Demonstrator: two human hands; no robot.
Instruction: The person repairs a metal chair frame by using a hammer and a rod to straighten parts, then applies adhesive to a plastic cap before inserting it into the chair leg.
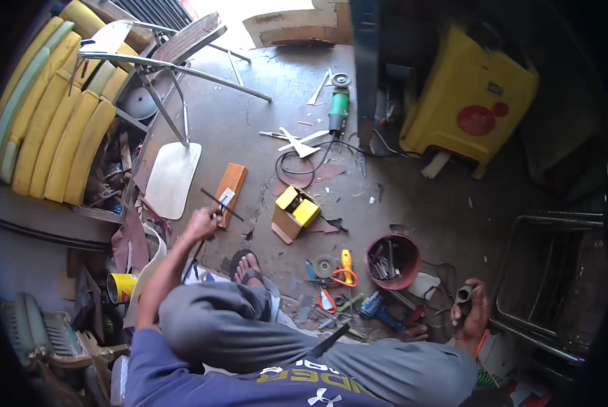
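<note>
My left hand (203, 224) is closed around a thin dark rod tool (232, 211). One slim bar sticks out across the top of the fist, and another dark length runs down below it; how they join is hidden. Just beyond that fist, an orange-brown wooden block (232, 183) lies on the floor. By my right knee, my right hand (472, 313) grips a short grey tube (464, 294) with its round opening facing up. A maroon bucket (416, 268) of metal pieces stands to the left of this hand.
Between my feet and the bucket lie red-handled pliers (327, 302), a yellow-handled tool (346, 266) and a blue power tool (378, 311). Farther off are a yellow box (306, 212) and a green angle grinder (338, 108) with its cord. A metal-framed chair (175, 66) stands left, a yellow stool (470, 95) right.
</note>
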